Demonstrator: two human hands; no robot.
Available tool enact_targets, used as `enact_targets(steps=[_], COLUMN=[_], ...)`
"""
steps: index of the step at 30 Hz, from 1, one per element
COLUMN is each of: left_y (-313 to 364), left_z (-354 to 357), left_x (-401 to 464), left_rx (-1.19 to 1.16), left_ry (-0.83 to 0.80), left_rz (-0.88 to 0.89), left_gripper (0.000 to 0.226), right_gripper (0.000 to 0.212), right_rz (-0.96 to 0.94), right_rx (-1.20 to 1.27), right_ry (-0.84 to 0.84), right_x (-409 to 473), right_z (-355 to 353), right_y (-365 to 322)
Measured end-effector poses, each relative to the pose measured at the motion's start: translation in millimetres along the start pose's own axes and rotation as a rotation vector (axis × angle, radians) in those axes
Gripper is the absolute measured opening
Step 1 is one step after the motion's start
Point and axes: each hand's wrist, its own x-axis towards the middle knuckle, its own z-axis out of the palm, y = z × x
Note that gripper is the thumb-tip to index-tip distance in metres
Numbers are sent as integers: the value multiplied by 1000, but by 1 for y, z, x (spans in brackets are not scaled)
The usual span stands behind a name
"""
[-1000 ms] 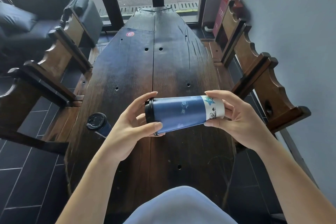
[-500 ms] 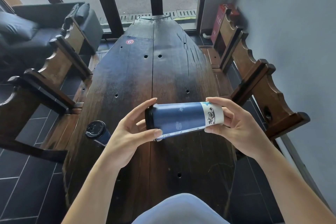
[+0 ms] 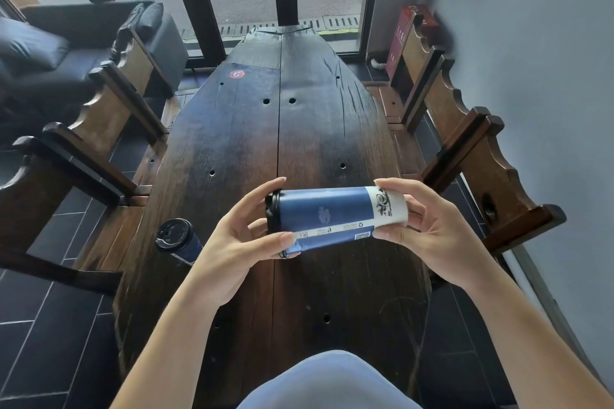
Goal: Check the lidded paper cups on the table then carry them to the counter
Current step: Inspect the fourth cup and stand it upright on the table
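Note:
A tall blue paper cup (image 3: 332,214) with a black lid and a white base band lies on its side in the air above the dark wooden table (image 3: 252,143). My left hand (image 3: 236,249) grips the lid end, thumb under and fingers over. My right hand (image 3: 428,229) holds the white base end. A printed strip with a QR code faces me. A second blue cup (image 3: 177,239) with a black lid stands upright at the table's left edge, just left of my left wrist.
Carved wooden benches (image 3: 109,116) flank the table on the left and on the right (image 3: 465,129). A dark leather sofa (image 3: 50,50) sits at the far left. Glass doors lie beyond the table's far end. A grey wall (image 3: 538,60) runs close along the right.
The cup has been rolled about its long axis between both hands, bringing the white printed strip and QR code round to face me. The second cup has stayed put.

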Motion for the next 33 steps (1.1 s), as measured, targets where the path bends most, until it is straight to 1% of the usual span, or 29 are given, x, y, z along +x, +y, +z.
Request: enact_targets(steps=[2,5,10,12,16,19,20,22,24,26,30,32,33], left_y=[0,0,0,2,6,13,15,18,20,22,22,21,20], left_z=[-1,-2,-3,-2,3,10,12,17,22,29,44,49,50], left_x=[-1,1,1,1,3,6,7,11,16,20,22,23,23], left_rx=[7,17,21,16,-90,-105,-101,-99,-95,-89,-36,-6,6], left_ry=[6,33,35,28,59,32,25,23,25,14,-16,-8,-4], left_rz=[30,69,79,88,121,144,148,146,121,77,4,-17,-28], left_gripper=[78,73,69,69,63,55,57,70,85,92,99,96,90], right_gripper=[63,60,47,44,53,65,68,74,76,76,76,74,73], right_rz=[22,47,104,124,166,206,216,226,219,197,176,186,196], right_rx=[1,-5,9,15,74,41,20,-31,-96,-174,-225,-232,-238], right_ry=[4,10,12,-2,-71,-152,-176,-214,-242,-254,-259,-255,-250], right_x=[0,-1,0,-1,-3,-6,-7,-8,-8,-8,-9,-11,-12], right_z=[0,0,-1,-1,1,5,6,10,15,22,37,41,43], right_y=[1,2,2,2,1,1,2,2,2,2,7,10,11])
